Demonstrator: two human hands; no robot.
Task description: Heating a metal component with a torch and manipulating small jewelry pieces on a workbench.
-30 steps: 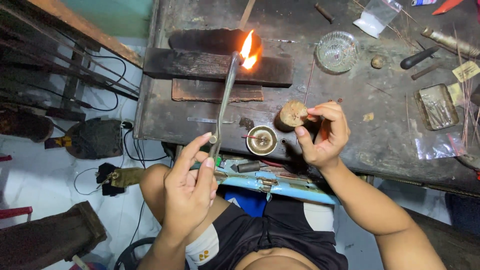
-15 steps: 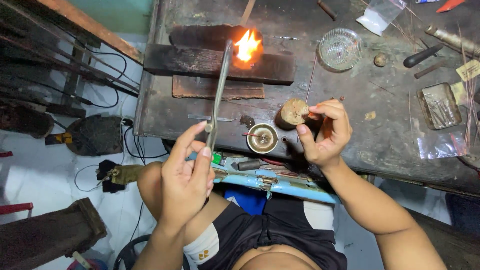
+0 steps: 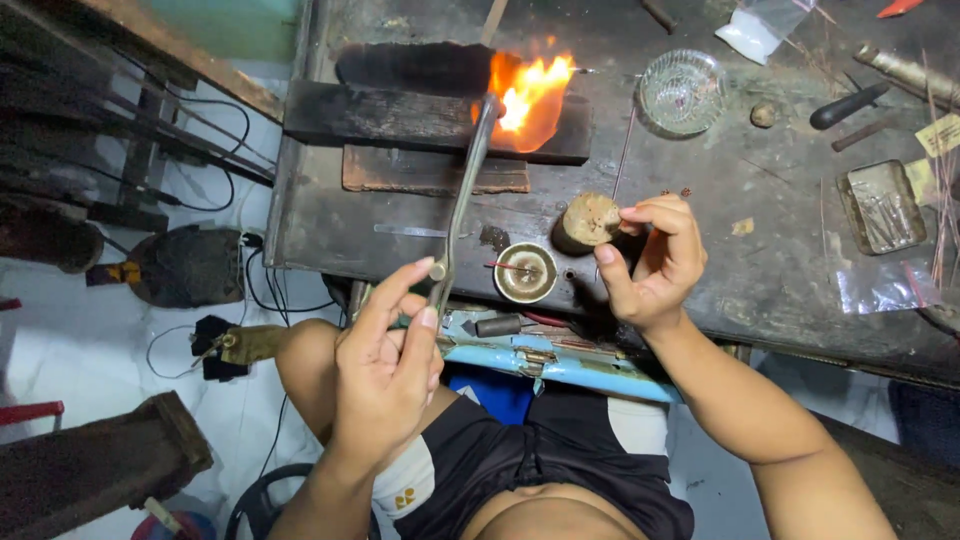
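My left hand [image 3: 385, 365] grips the handle of a long metal torch [image 3: 462, 195] whose nozzle points away from me. An orange flame [image 3: 528, 95] burns at its tip over a charred black block [image 3: 430, 120] on the dark workbench [image 3: 330, 225]. My right hand [image 3: 655, 265] rests on the bench with thumb and fingers pinched on something small; what it pinches is too small to tell. Its fingertips touch a small round wooden stump [image 3: 588, 220]. A little round brass dish [image 3: 525, 273] sits between my hands.
A cut-glass bowl [image 3: 682, 92] stands at the back, a metal tray [image 3: 882, 205] and plastic bags [image 3: 885, 288] to the right. A blue tray [image 3: 560, 360] hangs under the bench front over my lap. Cables and a dark device [image 3: 185, 265] lie on the floor at left.
The flame has grown larger and spread to the right over the charred block. My left hand shifted the torch slightly. My right hand stays by the wooden stump.
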